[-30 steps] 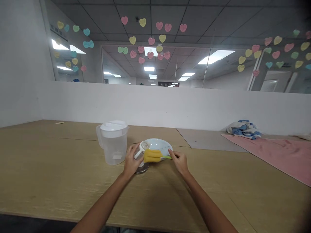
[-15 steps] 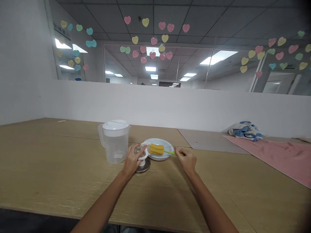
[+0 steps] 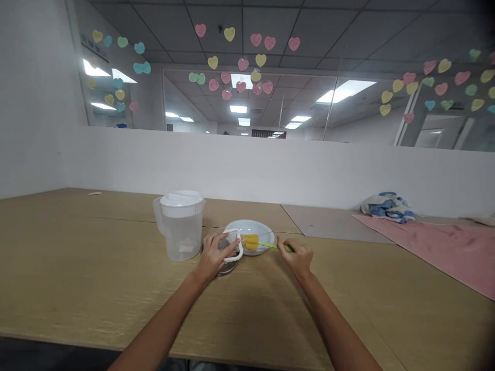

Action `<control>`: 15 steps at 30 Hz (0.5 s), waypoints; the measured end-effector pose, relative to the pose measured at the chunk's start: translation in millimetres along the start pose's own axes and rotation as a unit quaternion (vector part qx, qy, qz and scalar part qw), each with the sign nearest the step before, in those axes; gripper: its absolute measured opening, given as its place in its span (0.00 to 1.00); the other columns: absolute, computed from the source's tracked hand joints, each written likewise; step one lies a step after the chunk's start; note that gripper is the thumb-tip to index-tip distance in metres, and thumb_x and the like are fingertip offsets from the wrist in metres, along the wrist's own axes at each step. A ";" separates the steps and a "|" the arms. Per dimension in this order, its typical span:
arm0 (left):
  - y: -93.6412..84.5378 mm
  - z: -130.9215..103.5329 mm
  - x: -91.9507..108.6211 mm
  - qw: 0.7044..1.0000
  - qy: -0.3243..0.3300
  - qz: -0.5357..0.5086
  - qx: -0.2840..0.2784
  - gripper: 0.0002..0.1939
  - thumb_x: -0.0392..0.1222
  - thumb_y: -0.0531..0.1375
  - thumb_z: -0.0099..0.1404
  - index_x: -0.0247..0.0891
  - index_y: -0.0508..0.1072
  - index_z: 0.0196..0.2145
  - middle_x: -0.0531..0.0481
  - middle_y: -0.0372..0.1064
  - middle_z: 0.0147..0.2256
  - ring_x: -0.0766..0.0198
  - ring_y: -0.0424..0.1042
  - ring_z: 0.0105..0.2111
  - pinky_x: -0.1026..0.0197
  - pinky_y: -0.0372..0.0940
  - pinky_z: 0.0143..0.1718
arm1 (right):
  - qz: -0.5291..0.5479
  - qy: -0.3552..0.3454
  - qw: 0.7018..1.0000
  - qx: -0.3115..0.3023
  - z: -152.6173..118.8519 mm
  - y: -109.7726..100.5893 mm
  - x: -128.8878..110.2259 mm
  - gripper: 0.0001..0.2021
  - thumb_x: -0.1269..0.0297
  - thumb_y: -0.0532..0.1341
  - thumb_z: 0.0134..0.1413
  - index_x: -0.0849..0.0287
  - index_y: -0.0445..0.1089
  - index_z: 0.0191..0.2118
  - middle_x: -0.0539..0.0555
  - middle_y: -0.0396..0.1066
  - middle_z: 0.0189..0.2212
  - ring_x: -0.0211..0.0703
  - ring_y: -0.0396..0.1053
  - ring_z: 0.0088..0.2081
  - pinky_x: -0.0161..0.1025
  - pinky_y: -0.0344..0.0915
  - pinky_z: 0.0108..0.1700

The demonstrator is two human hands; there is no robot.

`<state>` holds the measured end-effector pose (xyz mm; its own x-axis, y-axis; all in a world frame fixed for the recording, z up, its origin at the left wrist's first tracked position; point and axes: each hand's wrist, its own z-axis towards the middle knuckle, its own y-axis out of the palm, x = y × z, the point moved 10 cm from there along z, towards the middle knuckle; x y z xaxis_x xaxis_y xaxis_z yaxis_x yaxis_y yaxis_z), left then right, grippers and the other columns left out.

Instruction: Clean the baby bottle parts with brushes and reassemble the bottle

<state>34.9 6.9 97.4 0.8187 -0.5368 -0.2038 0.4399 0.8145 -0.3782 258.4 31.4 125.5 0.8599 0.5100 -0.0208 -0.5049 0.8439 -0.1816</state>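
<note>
My left hand [image 3: 211,257] is wrapped round a clear container with a white handle [image 3: 240,251], tilted with its mouth to the right. Most of its body is hidden behind my fingers. My right hand [image 3: 297,257] grips the green handle of a sponge brush [image 3: 252,242]. The brush's yellow sponge head sits partly inside the container's mouth. Behind the brush is a white bowl [image 3: 249,224]. A dark round metal dish [image 3: 228,269] lies beneath my left hand, partly covered by it.
Left of my hands stands a lidded translucent pitcher [image 3: 183,226] with liquid in it. A pink cloth [image 3: 433,247] covers the table's right side, with a crumpled blue-and-white cloth [image 3: 389,207] behind it. A white wall [image 3: 247,165] with a window above bounds the back.
The container has turned and its white handle now faces more to the front right. Less of the yellow sponge shows outside the container's mouth. My right hand has barely moved.
</note>
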 end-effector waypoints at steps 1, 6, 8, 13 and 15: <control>0.2 0.3 4.5 1.000 0.011 -0.003 0.003 0.21 0.38 0.57 0.61 0.51 0.66 0.52 0.43 0.61 0.44 0.56 0.60 0.45 0.52 0.58 0.45 | 0.005 -0.006 1.000 -0.001 -0.1 0.3 -3.6 0.19 0.62 0.59 0.52 0.60 0.63 0.13 0.48 0.62 0.12 0.31 0.57 0.17 0.32 0.50 0.24; 5.4 1.5 30.8 0.997 0.071 0.001 0.000 0.23 0.43 0.60 0.59 0.51 0.65 0.52 0.43 0.62 0.45 0.56 0.61 0.45 0.52 0.57 0.46 | 0.040 -0.055 0.998 -0.016 -2.3 5.1 -32.6 0.19 0.63 0.58 0.53 0.60 0.63 0.14 0.48 0.62 0.12 0.31 0.57 0.17 0.32 0.50 0.25; 5.3 1.8 35.3 0.996 0.085 0.010 0.006 0.23 0.44 0.60 0.59 0.50 0.65 0.53 0.42 0.63 0.44 0.56 0.61 0.45 0.53 0.57 0.46 | 0.045 -0.059 0.997 -0.019 -2.9 6.8 -38.7 0.19 0.64 0.58 0.53 0.60 0.63 0.13 0.48 0.62 0.11 0.30 0.58 0.17 0.31 0.51 0.25; 6.6 3.2 25.8 0.997 0.071 0.036 0.005 0.25 0.45 0.58 0.60 0.47 0.61 0.55 0.41 0.63 0.44 0.56 0.63 0.43 0.54 0.58 0.44 | 0.029 -0.018 0.999 0.012 -1.7 2.5 -29.4 0.19 0.65 0.57 0.54 0.60 0.63 0.13 0.48 0.62 0.11 0.30 0.57 0.17 0.32 0.50 0.24; 8.2 3.2 21.7 0.997 0.058 0.045 -0.002 0.25 0.43 0.57 0.61 0.46 0.60 0.56 0.41 0.63 0.44 0.56 0.63 0.44 0.54 0.59 0.44 | 0.026 -0.001 0.999 0.018 -0.6 0.8 -24.1 0.19 0.66 0.57 0.54 0.61 0.63 0.13 0.48 0.62 0.11 0.30 0.56 0.17 0.32 0.50 0.24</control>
<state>57.5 2.7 92.8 0.8068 -0.4838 -0.3392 0.3654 0.8597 -0.3569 237.3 19.6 125.3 0.8319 0.5542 -0.0283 -0.5519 0.8211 -0.1455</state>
